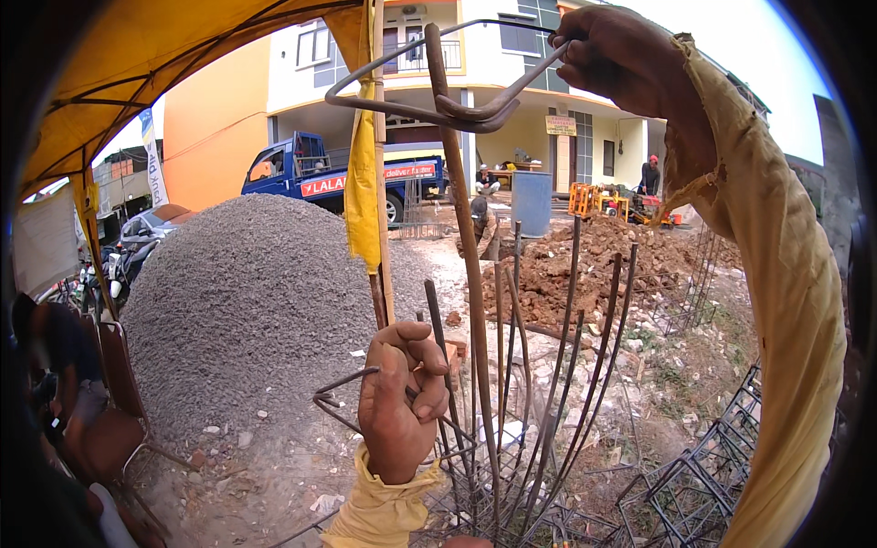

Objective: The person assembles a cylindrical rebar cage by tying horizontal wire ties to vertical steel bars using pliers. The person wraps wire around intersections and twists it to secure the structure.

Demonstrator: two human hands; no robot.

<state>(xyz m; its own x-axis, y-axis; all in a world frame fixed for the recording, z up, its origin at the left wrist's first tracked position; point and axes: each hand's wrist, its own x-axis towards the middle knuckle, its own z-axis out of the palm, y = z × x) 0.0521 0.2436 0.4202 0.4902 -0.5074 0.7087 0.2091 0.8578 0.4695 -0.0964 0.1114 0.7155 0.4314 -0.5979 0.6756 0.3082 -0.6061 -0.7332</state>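
Though angular, a grey metal loop (470, 121)

Outdoor building site — gravel heap (247, 310), upright rebar (473, 274), earth mound (596, 253).

White lettering (329, 184) on red panel (411, 171) of blue truck (274, 186), lettered pale sign (561, 126) at house (630, 153), lettered tall banner (153, 163)

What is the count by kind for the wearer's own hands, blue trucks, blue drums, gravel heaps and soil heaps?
Wearer's hands: 2 (left hand; right hand, gripping a bent rod)
Blue truck: 1
Blue drum: 1
Gravel heap: 1
Soil heap: 1
Total: 6
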